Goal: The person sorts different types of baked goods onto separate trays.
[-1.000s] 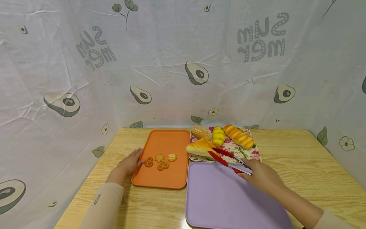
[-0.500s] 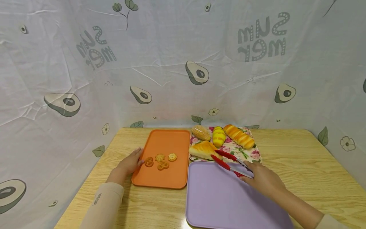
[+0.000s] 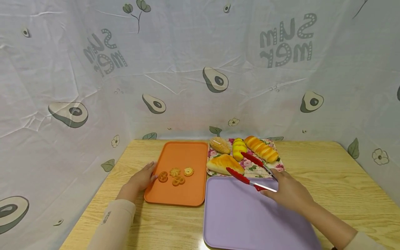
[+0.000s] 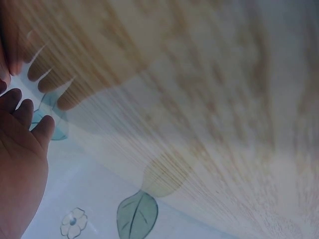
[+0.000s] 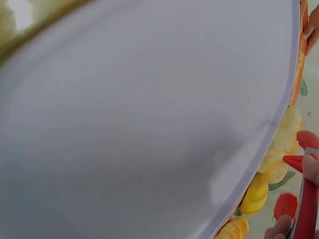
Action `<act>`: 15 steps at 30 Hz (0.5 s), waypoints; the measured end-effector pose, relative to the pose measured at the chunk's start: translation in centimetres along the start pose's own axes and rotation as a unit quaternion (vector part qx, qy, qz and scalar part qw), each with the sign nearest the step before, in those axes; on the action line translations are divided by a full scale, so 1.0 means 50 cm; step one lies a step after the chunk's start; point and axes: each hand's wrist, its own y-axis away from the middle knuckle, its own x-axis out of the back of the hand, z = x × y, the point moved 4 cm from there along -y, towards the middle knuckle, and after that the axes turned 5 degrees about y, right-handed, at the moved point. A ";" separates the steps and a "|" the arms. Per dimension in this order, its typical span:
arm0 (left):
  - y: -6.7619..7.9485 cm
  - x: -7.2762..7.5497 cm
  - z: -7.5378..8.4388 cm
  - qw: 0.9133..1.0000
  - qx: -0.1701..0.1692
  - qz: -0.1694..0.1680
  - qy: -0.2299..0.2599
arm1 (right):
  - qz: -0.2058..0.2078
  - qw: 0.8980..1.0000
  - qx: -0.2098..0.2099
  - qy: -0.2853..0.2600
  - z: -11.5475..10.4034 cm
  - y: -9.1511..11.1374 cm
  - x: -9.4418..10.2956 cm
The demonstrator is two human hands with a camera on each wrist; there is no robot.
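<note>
My right hand (image 3: pixel 289 192) grips red-tipped tongs (image 3: pixel 250 170) whose arms are spread wide above the floral tray (image 3: pixel 275 166). One tip lies by the triangular pastry (image 3: pixel 224 163), the other near the yellow bun (image 3: pixel 238 149). A seeded roll (image 3: pixel 219 144) and a long ridged loaf (image 3: pixel 260 148) also sit on that tray. My left hand (image 3: pixel 142 177) rests with straight fingers on the left edge of the orange tray (image 3: pixel 181 156), beside several small cookies (image 3: pixel 175 175). In the right wrist view the tongs (image 5: pixel 304 199) show at the lower right, over the purple tray (image 5: pixel 149 124).
A large purple tray (image 3: pixel 250 218) lies in front of the floral tray, under my right forearm. The wooden table (image 3: pixel 328 166) is walled on three sides by a white avocado-print cloth (image 3: pixel 187 69). Bare wood shows at the right and front left.
The pastry came out of the tongs and lies on the floral tray. The tongs have spread wider, with one tip moved back towards the yellow bun. My left hand stayed still.
</note>
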 end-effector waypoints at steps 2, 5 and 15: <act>0.000 0.000 0.000 1.000 0.003 -0.001 0.000 | -0.002 1.000 -0.004 0.004 -0.002 -0.005 0.001; -0.002 -0.001 -0.002 1.000 0.005 -0.002 0.000 | -0.003 1.000 -0.011 0.007 -0.006 -0.012 0.002; -0.003 -0.001 -0.004 1.000 0.011 -0.001 0.002 | 0.014 1.000 -0.007 -0.020 -0.034 -0.038 0.013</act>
